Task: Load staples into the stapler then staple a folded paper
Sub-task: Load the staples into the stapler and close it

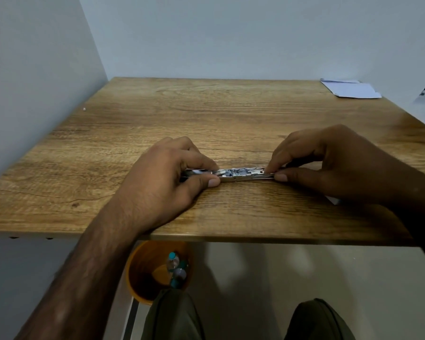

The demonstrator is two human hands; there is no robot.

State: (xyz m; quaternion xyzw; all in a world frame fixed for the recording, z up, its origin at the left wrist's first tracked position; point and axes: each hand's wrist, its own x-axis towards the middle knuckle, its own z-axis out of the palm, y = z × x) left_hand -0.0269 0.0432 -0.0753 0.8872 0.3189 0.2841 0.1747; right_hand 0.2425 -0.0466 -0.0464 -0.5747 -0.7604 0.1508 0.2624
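Observation:
A metal stapler [238, 174] lies flat and unfolded open on the wooden table [206, 114], its bare channel facing up. My left hand [167, 177] pinches its left end between thumb and fingers. My right hand [329, 163] pinches the right end, fingertips pressed at the channel; whether staples are under them I cannot tell. A folded white paper [351, 89] lies at the far right corner of the table. A small white scrap [334, 200] peeks out under my right wrist.
Walls close the table in at the back and on the left. The near edge of the table runs just below my wrists. Under it stands an orange bin [152, 273] holding bottles, and my knees [177, 317] show at the bottom.

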